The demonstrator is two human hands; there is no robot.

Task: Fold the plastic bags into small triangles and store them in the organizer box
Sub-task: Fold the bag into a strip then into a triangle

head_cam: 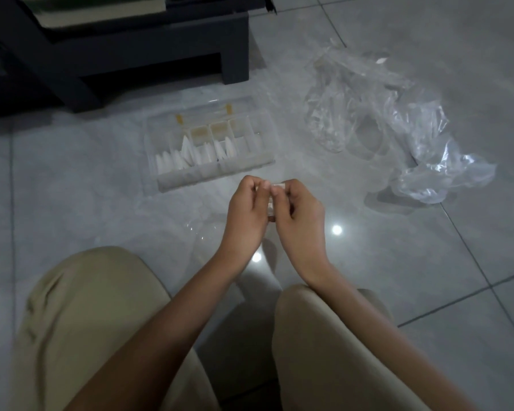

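Two grips on one bag: left grip point(247, 209) and right grip point(297, 212) held together above the floor point(72, 179), just ahead of the knees. Fingers curled inward, thumbs and fingertips pinched on a small folded bag point(275, 185). Neither grip spread; both clamped on the film from opposite sides. Most of the packet hidden behind the fingers. Strip or near-triangle: cannot tell. Judged late in the fold, last tuck likely pending.

Risks from here:
- Spring-back of slick film on any slackening of the pinch, giving a loose fold, a fat packet and a poor fit in a compartment.
- Slip to the floor during hand-over to a single grip.
- Crowding in the open organizer box point(214, 173), toward the far edge of the floor by the dark furniture point(131, 54). White folded triangles point(187, 152) already upright in several compartments.

Pile of loose bags point(383, 120) right of the box, well apart from both grips, not yet folded.
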